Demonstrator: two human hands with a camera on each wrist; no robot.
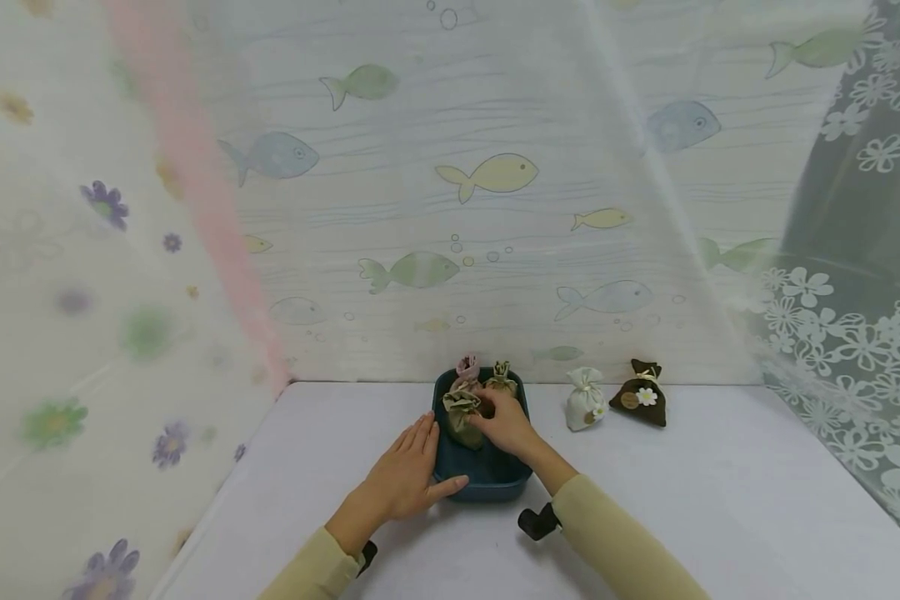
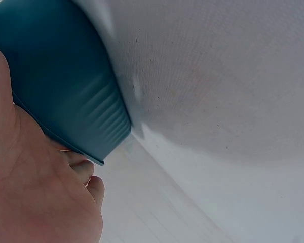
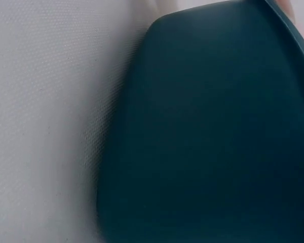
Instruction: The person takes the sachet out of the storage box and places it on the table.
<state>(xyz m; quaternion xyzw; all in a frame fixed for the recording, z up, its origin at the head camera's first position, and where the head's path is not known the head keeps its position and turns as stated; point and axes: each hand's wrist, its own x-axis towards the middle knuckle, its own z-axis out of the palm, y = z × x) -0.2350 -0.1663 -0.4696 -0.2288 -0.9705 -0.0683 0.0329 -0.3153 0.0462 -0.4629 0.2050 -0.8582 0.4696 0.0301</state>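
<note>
A dark teal bin (image 1: 487, 492) stands on the table, its side wall filling much of the left wrist view (image 2: 66, 76) and the right wrist view (image 3: 207, 126). My right hand (image 1: 510, 427) reaches into it and pinches an olive-green drawstring pouch (image 1: 463, 427) near its gathered neck. Behind that pouch, a pink pouch (image 1: 468, 367) and another green pouch (image 1: 502, 379) sit at the bin's far end, partly hidden. My left hand (image 1: 405, 477) rests along the bin's left rim with straight fingers, thumb spread toward the near corner.
To the right of the bin, a white pouch (image 1: 585, 402) with a small flower stands beside a dark brown pouch (image 1: 642, 404). The white table (image 1: 690, 517) ends at a fish-print curtain (image 1: 495, 275). Sheer flowered fabric hangs on both sides.
</note>
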